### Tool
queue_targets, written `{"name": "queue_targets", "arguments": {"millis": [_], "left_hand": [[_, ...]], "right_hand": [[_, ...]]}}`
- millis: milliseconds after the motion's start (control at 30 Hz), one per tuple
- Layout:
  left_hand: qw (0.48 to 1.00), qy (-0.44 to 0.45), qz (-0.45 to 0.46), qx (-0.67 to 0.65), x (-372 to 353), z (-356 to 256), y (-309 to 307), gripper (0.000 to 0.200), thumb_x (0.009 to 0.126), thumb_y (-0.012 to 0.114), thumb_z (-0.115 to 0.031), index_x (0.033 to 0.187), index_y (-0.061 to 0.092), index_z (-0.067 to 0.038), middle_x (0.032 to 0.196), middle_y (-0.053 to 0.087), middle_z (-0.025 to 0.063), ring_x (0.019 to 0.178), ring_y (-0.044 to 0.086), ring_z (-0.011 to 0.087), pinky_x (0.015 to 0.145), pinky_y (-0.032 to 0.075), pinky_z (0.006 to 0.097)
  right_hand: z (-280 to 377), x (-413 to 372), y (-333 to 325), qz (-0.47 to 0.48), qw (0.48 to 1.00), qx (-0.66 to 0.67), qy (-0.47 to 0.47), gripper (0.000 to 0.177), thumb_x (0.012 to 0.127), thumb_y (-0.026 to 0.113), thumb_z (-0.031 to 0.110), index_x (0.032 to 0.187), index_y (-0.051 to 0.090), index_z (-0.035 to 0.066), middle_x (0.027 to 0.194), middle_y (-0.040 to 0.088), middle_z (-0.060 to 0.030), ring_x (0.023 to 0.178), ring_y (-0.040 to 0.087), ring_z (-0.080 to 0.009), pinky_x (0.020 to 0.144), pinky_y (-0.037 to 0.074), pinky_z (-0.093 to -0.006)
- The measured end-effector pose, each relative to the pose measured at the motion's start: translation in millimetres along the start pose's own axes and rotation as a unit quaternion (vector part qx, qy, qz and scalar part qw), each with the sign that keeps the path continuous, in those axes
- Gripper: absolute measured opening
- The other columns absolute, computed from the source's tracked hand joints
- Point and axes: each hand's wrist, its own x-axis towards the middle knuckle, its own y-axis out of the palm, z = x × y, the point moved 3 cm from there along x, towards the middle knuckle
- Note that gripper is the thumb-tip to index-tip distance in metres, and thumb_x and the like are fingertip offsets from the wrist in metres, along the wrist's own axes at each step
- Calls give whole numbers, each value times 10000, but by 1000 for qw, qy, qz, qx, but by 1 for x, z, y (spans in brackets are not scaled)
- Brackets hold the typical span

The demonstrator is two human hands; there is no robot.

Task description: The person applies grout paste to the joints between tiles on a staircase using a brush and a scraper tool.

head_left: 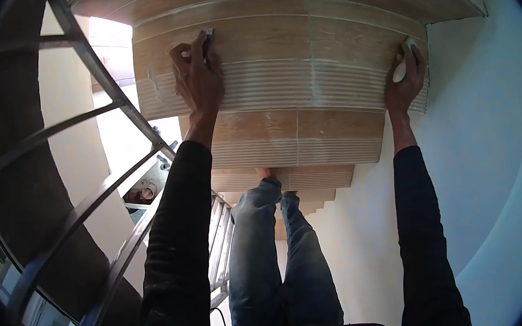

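From my feed, both arms are stretched out toward 12 o'clock onto the brown wood-look tiled stair step (pixel 299 38), and that step's long axis runs straight across, 9 o'clock to 3 o'clock, bowed a little by the lens. Along its near edge runs a ribbed, pale-dusted nosing band (pixel 278 88). The left hand (pixel 198 80) sits at about 11 o'clock on the flat face just above that band, fingers closed around a small grey tool (pixel 208 35) whose tip touches the tile. The right hand (pixel 406 78) is at about 2 o'clock, at the step's far right end just beside the white plastered wall (pixel 491 113), wrapped around a white rounded object (pixel 399 71) that is pressed on the ribbed edge. A thin pale joint (pixel 312 56) crosses the step between the two hands. The tile surface looks matt, streaky in grain, with whitish residue in the grooves. Below, more steps of the same tile (pixel 296 137) descend toward the centre, where legs in blue jeans (pixel 277 257) lie, and a dark metal railing (pixel 109 109) sweeps by at 9 o'clock.
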Motion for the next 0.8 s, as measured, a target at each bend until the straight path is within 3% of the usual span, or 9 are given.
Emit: {"name": "queue_targets", "arguments": {"millis": [200, 267, 300, 367, 433, 500, 600, 733, 800], "left_hand": [[1000, 27, -9, 7, -2, 4, 2, 335, 993, 661, -272, 1326, 690, -278, 1307, 564, 93, 1183, 611, 382, 925, 543, 549], [1000, 19, 2, 14, -4, 5, 2, 328, 996, 651, -279, 1322, 685, -281, 1307, 571, 92, 1201, 604, 387, 930, 540, 564], [1000, 11, 2, 21, -3, 4, 4, 322, 1000, 641, -286, 1319, 680, -285, 1307, 577, 91, 1218, 598, 392, 934, 537, 580], [1000, 13, -4, 24, -4, 5, 6, 318, 1003, 633, -293, 1317, 676, -287, 1299, 581, 87, 1225, 595, 390, 936, 536, 587], [999, 24, -3, 31, -4, 7, 5, 314, 1006, 625, -301, 1315, 672, -290, 1292, 584, 84, 1232, 593, 389, 937, 534, 594], [999, 24, -4, 41, -3, 4, 4, 304, 1009, 619, -313, 1308, 667, -289, 1299, 582, 83, 1235, 594, 380, 943, 535, 596], [999, 19, -3, 47, -3, 5, 6, 288, 1011, 613, -337, 1290, 672, -300, 1326, 568, 75, 1251, 583, 373, 933, 536, 597], [992, 73, -47, 87, -7, -5, -5, 275, 1022, 615, -297, 1283, 669, -234, 1218, 622, 93, 1150, 647, 365, 900, 557, 552], [999, 40, -16, -11, -6, -14, -11, 245, 1006, 618, -189, 1241, 656, -130, 1237, 583, 144, 1147, 599, 388, 931, 529, 564]], "right_hand": [[-8, -4, -55, -113, 969, 179, 129, 281, 1016, 658, 76, 1265, 692, -50, 1268, 707, -158, 1081, 702, -266, 911, 611, -376], [-12, -27, -72, -42, 854, 344, 387, 277, 1028, 661, 101, 1265, 691, -39, 1247, 706, -157, 1015, 720, -246, 823, 659, -353], [-23, -45, -65, -22, 797, 435, 419, 324, 1025, 667, 113, 1316, 668, -28, 1264, 684, -167, 1073, 710, -268, 867, 673, -394], [21, -65, -48, -43, 786, 468, 403, 333, 1016, 691, 123, 1310, 670, -33, 1248, 682, -140, 1087, 709, -269, 875, 673, -385], [84, -81, -11, 59, 758, 514, 397, 343, 1018, 695, 138, 1321, 667, -21, 1239, 685, -142, 1078, 712, -264, 876, 674, -378], [148, -82, 8, 141, 822, 467, 293, 360, 1012, 699, 142, 1343, 664, 4, 1234, 691, -137, 1097, 706, -259, 908, 665, -398], [142, -71, -4, 66, 781, 535, 316, 347, 993, 701, 116, 1323, 680, 13, 1171, 737, -131, 996, 723, -169, 754, 644, -309], [43, -80, -69, 18, 754, 511, 412, 361, 984, 705, 140, 1320, 679, 10, 1197, 734, -153, 1006, 734, -222, 834, 645, -366], [44, -101, -59, 23, 744, 522, 417, 360, 983, 707, 136, 1318, 682, 6, 1191, 734, -148, 1007, 733, -221, 839, 643, -361]]}}
